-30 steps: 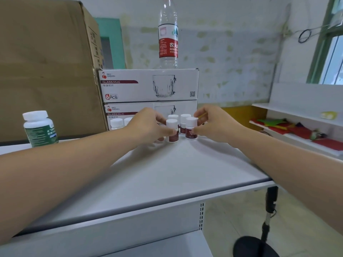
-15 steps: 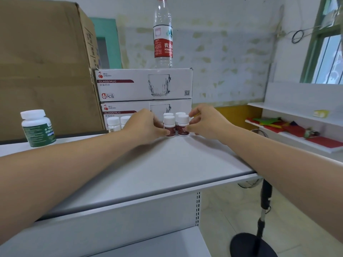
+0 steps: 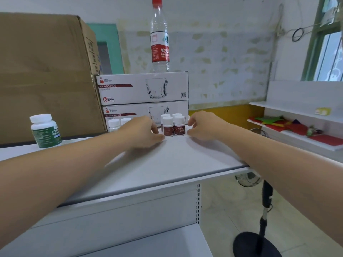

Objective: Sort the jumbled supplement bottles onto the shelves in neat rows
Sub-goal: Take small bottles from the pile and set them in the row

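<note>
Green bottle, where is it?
In the head view, the green bottle stands far left on the shelf top, in front of the big cardboard box.

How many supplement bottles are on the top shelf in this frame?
7. One green-labelled bottle at far left; two white-capped bottles behind the left hand; four red-labelled bottles in a two-by-two block between it and the right hand. The hands may hide more.

Both arms reach straight forward, forearms bare and converging. Left hand [image 3: 141, 132] knuckles up, fingers loosely curled, thumb pointing right. Right hand [image 3: 204, 125] mirrors it, fingers loosely curled leftward. Hands apart, palms facing inward.
</note>
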Demonstrator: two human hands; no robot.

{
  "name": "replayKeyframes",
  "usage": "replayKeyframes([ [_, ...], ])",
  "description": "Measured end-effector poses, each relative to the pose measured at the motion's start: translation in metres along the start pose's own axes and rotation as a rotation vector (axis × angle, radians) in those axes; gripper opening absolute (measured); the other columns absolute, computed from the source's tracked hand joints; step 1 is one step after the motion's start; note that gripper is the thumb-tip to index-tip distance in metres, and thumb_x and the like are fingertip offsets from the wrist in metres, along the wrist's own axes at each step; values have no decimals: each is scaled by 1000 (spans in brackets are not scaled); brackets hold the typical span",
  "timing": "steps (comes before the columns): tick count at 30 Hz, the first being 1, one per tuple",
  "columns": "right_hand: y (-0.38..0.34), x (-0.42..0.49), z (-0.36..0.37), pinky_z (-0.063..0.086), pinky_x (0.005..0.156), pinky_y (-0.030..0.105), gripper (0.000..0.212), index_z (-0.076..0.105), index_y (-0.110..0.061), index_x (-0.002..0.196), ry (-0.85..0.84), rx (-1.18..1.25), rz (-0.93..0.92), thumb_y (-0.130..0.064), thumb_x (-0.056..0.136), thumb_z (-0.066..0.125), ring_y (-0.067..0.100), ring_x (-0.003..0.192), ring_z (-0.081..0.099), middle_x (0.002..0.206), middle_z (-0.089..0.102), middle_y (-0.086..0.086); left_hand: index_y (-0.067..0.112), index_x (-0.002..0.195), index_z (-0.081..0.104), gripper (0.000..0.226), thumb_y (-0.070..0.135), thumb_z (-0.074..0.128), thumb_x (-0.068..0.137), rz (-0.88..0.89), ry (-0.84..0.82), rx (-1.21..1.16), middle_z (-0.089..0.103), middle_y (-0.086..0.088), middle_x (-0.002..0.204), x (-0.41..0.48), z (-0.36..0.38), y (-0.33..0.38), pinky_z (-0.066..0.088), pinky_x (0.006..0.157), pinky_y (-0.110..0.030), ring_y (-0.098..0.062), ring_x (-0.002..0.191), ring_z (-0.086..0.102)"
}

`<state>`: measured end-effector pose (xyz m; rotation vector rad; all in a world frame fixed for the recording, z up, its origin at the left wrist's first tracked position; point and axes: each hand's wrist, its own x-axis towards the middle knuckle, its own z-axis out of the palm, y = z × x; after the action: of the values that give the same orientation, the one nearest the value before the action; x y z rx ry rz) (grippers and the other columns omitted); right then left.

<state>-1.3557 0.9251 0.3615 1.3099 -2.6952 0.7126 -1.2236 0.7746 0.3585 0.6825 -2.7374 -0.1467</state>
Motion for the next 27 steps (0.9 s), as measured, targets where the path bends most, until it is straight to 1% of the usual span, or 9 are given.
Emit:
replayKeyframes([
  [2, -2, -12, -6, 49, 83, 31, 27, 68, -9, 113, -67, -50, -14, -23, 92, 57, 23, 100, 63, 113, 68, 8, 31, 92, 66, 17, 45, 56, 92, 3, -106, 84, 70, 5, 98, -17, -13, -1, 49, 79, -27, -17, 89, 62],
  [4, -2, -28, -10, 47, 82, 28, 25, 69, -17, 112, -98, -76, -32, -24, 93, 55, 20, 97, 60, 115, 67, 3, 32, 108, 65, 23, 46, 52, 94, 0, -153, 165, 66, 7, 111, -40, -26, 0, 48, 89, -29, -16, 99, 60],
  [6, 0, -48, -11, 42, 85, 27, 25, 67, -23, 115, -85, -55, -64, -27, 94, 54, 16, 98, 55, 119, 64, -2, 32, 120, 61, 31, 47, 50, 95, -14, -149, 184, 62, 8, 118, -67, -37, 2, 46, 91, -30, -15, 103, 57],
  [10, 0, -92, -12, 42, 92, 29, 29, 64, -26, 120, -34, -5, -125, -32, 94, 52, 17, 111, 55, 130, 59, -3, 33, 119, 62, 28, 44, 51, 95, -46, -63, 129, 62, 11, 114, -124, -50, 7, 43, 83, -28, -13, 98, 57],
  [14, -3, -140, -6, 47, 93, 35, 33, 60, -31, 124, 59, 41, -149, -34, 92, 52, 18, 112, 57, 133, 58, -3, 35, 122, 61, 29, 42, 54, 94, -108, 137, 125, 60, 12, 116, -196, -51, 3, 43, 86, -31, -13, 106, 56],
  [17, -2, -179, 8, 38, 89, 30, 32, 63, -32, 121, 159, 92, -177, -34, 90, 54, 19, 118, 53, 129, 59, -6, 30, 119, 64, 27, 36, 58, 93, -148, 289, 82, 61, 8, 112, -259, -41, -7, 44, 88, -34, -16, 104, 57],
  [20, -6, -213, 26, 40, 97, 38, 32, 64, -30, 120, 232, 144, -233, -33, 88, 58, 21, 124, 49, 132, 58, -3, 20, 116, 68, 26, 27, 63, 92, -216, 353, 64, 64, 0, 112, -317, -22, -22, 39, 87, -28, -21, 107, 58],
  [24, -26, -250, 70, 39, 101, 41, 32, 63, -28, 121, 168, 212, -274, -31, 89, 58, 24, 122, 49, 130, 58, -1, 18, 116, 69, 38, 39, 54, 88, -374, 341, 33, 65, -2, 115, -385, 7, -50, 45, 95, -35, -24, 108, 60],
  [27, -51, -271, 118, 41, 99, 39, 32, 63, -27, 121, 54, 223, -311, -30, 90, 58, 25, 117, 53, 129, 58, 1, 23, 120, 67, 31, 33, 60, 92, -522, 316, 22, 64, -1, 120, -436, 32, -81, 47, 95, -38, -24, 111, 59],
])
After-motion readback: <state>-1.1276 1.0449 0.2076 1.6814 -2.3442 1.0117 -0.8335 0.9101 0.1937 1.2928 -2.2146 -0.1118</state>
